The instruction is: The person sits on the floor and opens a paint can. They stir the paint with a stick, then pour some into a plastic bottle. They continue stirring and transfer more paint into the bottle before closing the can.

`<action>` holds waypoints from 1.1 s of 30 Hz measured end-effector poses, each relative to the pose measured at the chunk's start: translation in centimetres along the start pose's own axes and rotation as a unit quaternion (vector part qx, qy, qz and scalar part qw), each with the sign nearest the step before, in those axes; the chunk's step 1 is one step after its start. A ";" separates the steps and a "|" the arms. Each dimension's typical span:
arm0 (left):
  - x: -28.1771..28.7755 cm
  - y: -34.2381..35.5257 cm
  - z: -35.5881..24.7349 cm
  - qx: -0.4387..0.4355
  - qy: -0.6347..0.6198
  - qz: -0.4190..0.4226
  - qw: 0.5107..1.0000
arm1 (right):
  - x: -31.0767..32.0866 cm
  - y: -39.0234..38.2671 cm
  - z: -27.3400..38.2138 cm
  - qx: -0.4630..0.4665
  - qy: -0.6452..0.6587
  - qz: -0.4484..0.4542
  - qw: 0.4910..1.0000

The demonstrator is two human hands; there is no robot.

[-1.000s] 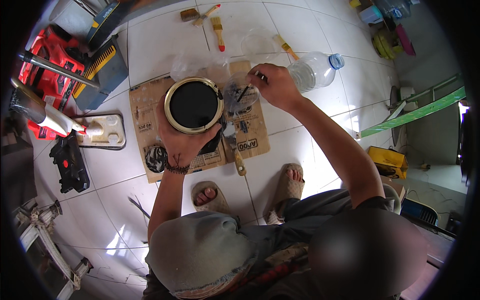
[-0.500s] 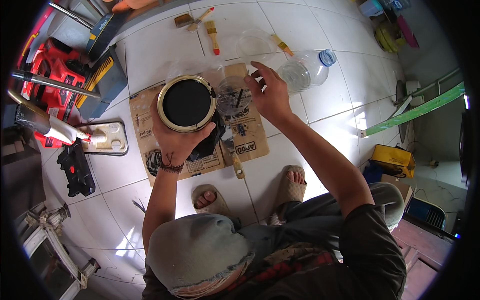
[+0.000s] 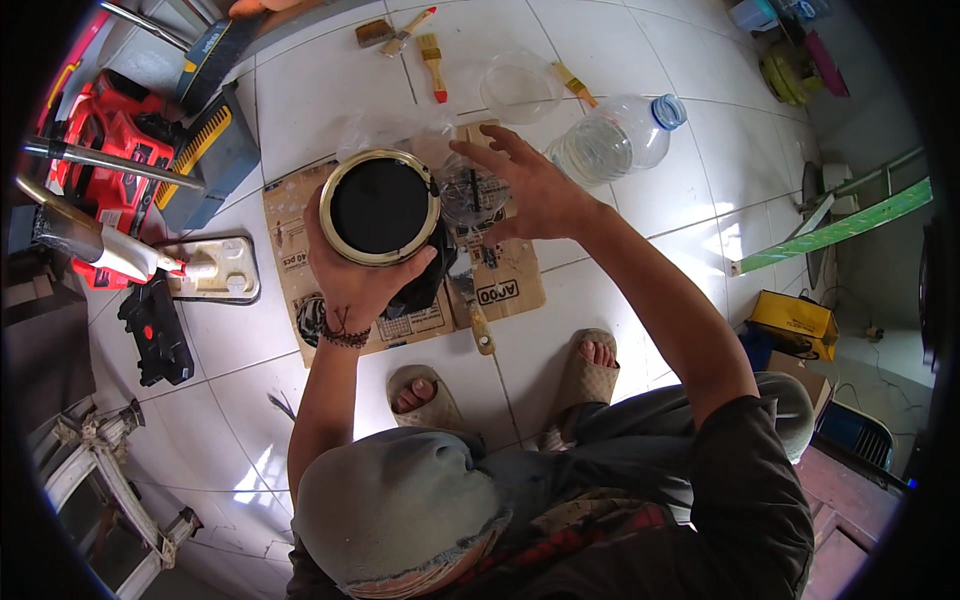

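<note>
My left hand (image 3: 352, 280) grips a round can (image 3: 380, 207) by its side. Its gold rim faces up, with a black surface inside and dark smears on the right edge. To its right is my right hand (image 3: 545, 195), fingers spread and holding nothing, close to a clear plastic tub (image 3: 468, 198) with black marks. The fingers partly cover that tub. Below lies a flattened cardboard sheet (image 3: 520, 275). On it, a wooden-handled tool (image 3: 481, 328) with a smeared flat end points toward me, beside crumpled black plastic (image 3: 425, 285).
Several paintbrushes (image 3: 432, 65) lie on the far tiles near a clear round lid (image 3: 518, 88). A clear bottle (image 3: 620, 140) rests on its side at the right. A red toolbox (image 3: 110, 140), a dustpan (image 3: 212, 165) and a white tray (image 3: 225, 270) stand left.
My right hand has opened wider, its fingers reaching left over the clear tub. The can stays in my left hand. The view has shifted slightly.
</note>
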State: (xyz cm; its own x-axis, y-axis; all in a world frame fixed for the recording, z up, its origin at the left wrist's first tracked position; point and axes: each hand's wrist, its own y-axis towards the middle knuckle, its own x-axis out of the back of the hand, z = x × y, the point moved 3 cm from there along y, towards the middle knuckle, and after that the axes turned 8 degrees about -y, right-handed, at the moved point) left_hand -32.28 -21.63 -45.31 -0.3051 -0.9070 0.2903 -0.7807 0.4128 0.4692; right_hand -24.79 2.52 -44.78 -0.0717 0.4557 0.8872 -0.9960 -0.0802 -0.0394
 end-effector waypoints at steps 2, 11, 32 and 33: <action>0.1 -0.1 -0.1 0.004 0.000 0.000 1.000 | 0.2 0.4 0.1 -0.037 0.046 0.027 0.998; -0.5 0.4 0.0 0.008 0.002 0.009 1.000 | -2.7 -0.8 -0.9 -0.064 0.120 -0.053 0.989; -0.1 1.0 -0.9 0.012 -0.006 0.020 1.000 | -2.6 -1.2 -0.1 0.023 0.098 -0.183 0.978; 0.0 1.0 -1.0 0.012 0.007 0.022 1.000 | -2.5 -1.2 0.0 0.020 0.103 -0.175 0.979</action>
State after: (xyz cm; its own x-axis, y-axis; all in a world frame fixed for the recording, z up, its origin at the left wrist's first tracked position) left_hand -32.50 -21.10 -44.04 -0.3322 -0.8864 0.3222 -0.7794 0.4504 0.4354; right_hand -23.40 1.47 -46.99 0.2607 0.6303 0.7313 -0.9589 0.0811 0.2720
